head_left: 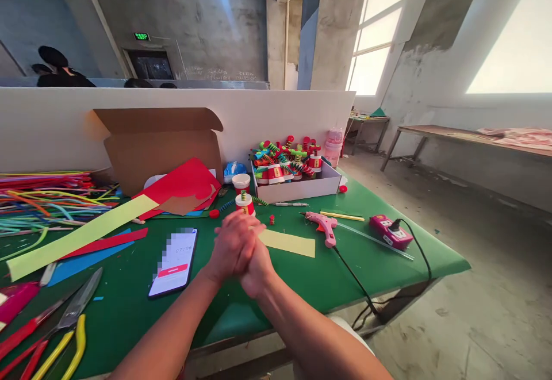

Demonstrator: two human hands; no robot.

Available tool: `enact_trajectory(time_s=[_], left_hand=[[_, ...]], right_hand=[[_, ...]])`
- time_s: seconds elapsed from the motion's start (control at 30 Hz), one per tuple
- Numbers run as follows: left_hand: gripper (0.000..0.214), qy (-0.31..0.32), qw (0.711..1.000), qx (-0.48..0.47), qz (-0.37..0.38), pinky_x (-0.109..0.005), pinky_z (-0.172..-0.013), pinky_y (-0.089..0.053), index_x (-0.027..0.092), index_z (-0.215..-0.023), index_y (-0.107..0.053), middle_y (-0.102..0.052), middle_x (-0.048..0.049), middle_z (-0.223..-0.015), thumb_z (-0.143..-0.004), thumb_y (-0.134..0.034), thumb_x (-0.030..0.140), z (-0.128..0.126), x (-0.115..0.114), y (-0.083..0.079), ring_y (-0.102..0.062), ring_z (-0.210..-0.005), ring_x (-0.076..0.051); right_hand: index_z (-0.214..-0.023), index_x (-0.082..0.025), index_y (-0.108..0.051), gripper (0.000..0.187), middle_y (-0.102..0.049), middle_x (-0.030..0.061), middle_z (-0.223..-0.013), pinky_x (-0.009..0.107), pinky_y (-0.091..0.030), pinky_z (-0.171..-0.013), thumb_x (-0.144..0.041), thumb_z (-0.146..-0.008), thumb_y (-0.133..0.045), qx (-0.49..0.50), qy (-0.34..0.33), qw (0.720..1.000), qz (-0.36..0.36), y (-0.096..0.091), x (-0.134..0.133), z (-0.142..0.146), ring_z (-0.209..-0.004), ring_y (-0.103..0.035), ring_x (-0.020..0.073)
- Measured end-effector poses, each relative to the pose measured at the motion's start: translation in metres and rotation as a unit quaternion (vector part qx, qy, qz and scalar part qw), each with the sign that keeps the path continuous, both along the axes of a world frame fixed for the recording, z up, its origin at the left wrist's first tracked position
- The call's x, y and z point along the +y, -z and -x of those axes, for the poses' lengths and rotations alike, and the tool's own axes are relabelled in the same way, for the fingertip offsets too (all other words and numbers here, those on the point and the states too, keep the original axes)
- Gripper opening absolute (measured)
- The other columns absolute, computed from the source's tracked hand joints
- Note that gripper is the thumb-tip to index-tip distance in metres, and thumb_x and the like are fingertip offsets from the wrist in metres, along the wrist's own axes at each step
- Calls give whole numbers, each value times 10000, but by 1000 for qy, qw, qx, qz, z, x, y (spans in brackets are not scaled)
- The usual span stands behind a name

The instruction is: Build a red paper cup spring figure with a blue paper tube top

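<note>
My left hand (233, 243) and my right hand (257, 265) are clasped together over the green table (129, 288), fingers pressed against each other, the left lying over the right. Whether anything is between them is hidden. Just beyond the hands lies a yellow paper strip (290, 243) and a small red-and-white cup figure (244, 203) with a green spring. A phone (175, 262) with a lit screen lies left of my left wrist.
A pink glue gun (324, 227) and a red power strip (390, 231) lie to the right. A white box (302, 187) holds several finished figures. Pipe cleaners (47, 196), coloured paper, an open cardboard box (159, 144) and scissors (71, 311) lie to the left.
</note>
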State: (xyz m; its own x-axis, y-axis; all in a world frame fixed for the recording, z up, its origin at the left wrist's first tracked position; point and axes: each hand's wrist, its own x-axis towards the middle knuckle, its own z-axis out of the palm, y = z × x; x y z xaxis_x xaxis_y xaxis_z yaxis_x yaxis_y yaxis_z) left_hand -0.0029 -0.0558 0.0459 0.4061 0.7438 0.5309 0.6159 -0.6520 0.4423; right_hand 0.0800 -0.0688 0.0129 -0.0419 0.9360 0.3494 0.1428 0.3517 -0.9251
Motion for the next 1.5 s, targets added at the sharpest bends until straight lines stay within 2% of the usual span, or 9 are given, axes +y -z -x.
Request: enact_trajectory(time_s=[0.1,0.23,0.33,0.47,0.6,0.8,0.93,1.07,1.5], left_hand=[[416,-140,986,-39,-84,-439,-987,-429,205,-953,-689,-712,-101,-986,-893,-299,338,31,32,-4,-614,-1011,-251],[311,-293,936,-129,-148,-361,-888,-487,205,-952,-659,-705,-73,-928,-907,-414,391,66,43,-23,-630,-942,-224],[272,-248,951,-87,-161,-350,-867,-503,220,-822,-666,-703,-64,-892,-896,-465,388,74,35,-34,-639,-912,-218],[332,-146,973,-11,-180,-358,-945,-489,254,-960,-693,-666,-53,-1159,-909,-365,254,82,26,-38,-627,-1052,-199],[283,-210,958,1,-198,-362,-871,-525,315,-1024,-680,-722,31,-1015,-871,-442,316,108,26,-36,-661,-934,-189],[326,-430,899,26,-78,-319,-667,-488,292,-942,-696,-682,56,-697,-813,-455,470,182,32,-27,-555,-611,-158],[322,-501,863,61,19,-290,-646,-435,284,-904,-695,-592,71,-524,-818,-430,446,237,37,-21,-495,-564,-157],[305,-549,819,112,129,-223,-548,-380,205,-968,-710,-688,27,-648,-787,-499,330,274,39,-18,-533,-577,-165],[374,-468,843,206,166,-241,-676,-415,121,-1171,-659,-736,-74,-1053,-894,-452,264,256,79,1,-640,-881,-200]], right_hand=[[-1303,-238,-556,471,-673,62,-1207,333,-553,-852,-83,-879,-424,58,-107,992,-15,-7,-28,6,-1090,-645,190],[-916,-248,-707,103,-728,-1,-960,367,-402,-1061,-266,-841,-639,-20,-213,974,-70,-12,-37,5,-1018,-648,174],[-870,-227,-699,175,-700,-6,-833,335,-443,-998,-217,-915,-530,-107,-176,976,-74,-5,-31,8,-837,-655,137],[-1275,-232,-551,405,-613,77,-1218,265,-522,-820,-111,-895,-482,-146,-117,976,-108,6,-21,12,-850,-649,128],[-1171,-216,-601,292,-673,86,-1073,353,-492,-933,-153,-910,-485,-197,-69,968,-140,10,-14,12,-1002,-636,203],[-1188,-204,-596,285,-684,84,-1099,278,-525,-756,-219,-931,-475,-270,-70,957,-81,12,-10,13,-909,-673,190],[-1035,-214,-666,224,-725,53,-990,249,-500,-759,-225,-945,-461,-305,-107,942,-92,15,-11,16,-913,-679,179],[-1037,-215,-666,227,-737,47,-984,240,-484,-752,-229,-950,-457,-295,-109,944,-96,13,-12,16,-907,-683,173],[-967,-181,-684,222,-734,51,-831,240,-442,-683,-212,-938,-467,-268,-131,952,-64,16,-7,14,-763,-672,172]])
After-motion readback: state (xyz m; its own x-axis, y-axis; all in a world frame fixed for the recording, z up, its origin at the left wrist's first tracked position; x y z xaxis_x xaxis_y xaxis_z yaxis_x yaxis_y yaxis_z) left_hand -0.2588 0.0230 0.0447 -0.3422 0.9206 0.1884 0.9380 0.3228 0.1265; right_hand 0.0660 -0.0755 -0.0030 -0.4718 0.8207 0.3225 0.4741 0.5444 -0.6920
